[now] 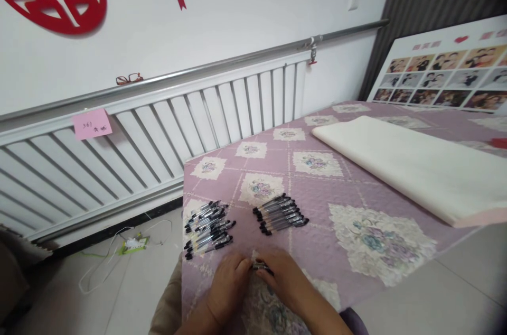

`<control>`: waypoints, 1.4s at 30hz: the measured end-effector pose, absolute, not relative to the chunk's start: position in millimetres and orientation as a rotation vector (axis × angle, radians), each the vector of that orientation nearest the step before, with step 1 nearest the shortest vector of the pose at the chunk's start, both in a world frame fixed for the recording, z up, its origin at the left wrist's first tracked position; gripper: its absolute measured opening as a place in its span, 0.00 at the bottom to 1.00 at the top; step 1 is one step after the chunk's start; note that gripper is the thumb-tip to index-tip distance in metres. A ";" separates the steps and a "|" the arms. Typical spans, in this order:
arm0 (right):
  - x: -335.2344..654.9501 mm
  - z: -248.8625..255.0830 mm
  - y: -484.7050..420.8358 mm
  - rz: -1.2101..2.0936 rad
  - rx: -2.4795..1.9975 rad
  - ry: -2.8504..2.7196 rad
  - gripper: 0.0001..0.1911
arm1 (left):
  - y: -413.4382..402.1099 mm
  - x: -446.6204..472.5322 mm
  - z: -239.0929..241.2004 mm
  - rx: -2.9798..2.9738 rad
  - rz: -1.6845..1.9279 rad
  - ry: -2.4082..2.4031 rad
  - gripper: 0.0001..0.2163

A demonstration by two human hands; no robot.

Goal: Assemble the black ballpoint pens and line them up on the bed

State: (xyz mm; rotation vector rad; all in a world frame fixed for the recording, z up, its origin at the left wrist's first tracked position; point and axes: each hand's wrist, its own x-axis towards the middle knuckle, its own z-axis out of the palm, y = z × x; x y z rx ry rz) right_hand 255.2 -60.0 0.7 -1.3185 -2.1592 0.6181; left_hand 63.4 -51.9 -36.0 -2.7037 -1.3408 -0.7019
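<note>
A pen (pixel 259 266) with a dark body lies between my two hands, low over the near part of the bed. My right hand (pixel 283 278) is closed with thumb and fingers around it. At its other end my left hand (pixel 228 281) is closed too, fingertips pinching the tip; part of the pen is hidden by the fingers. Just beyond my left hand is a loose pile of clear pens with black caps (pixel 209 226). Ahead of my right hand, several similar pens (pixel 281 214) lie side by side in a neat row.
The purple floral cover (pixel 317 192) spreads under everything. A folded cream mat (pixel 404 166) lies at the right, with a photo board (pixel 447 68) behind it. A white radiator (pixel 158 139) runs along the wall. Left of the cover's edge, a power strip (pixel 134 243) with cables rests on the floor.
</note>
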 end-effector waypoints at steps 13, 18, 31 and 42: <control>278.3 -2.8 -53.1 0.556 -1.317 -2.161 0.06 | -54.8 60.4 -22.8 -2.746 -0.588 -1.505 0.10; 303.0 -6.3 -45.7 0.434 -1.404 -1.993 0.06 | -54.2 58.9 -19.7 -2.787 -0.682 -1.532 0.11; 260.4 -6.8 -52.7 0.277 -1.455 -2.023 0.12 | -53.4 58.5 -26.6 -2.745 -0.699 -1.421 0.11; 248.8 -9.0 -55.2 0.238 -1.283 -2.137 0.17 | -52.7 59.3 -25.7 -2.739 -0.704 -1.383 0.09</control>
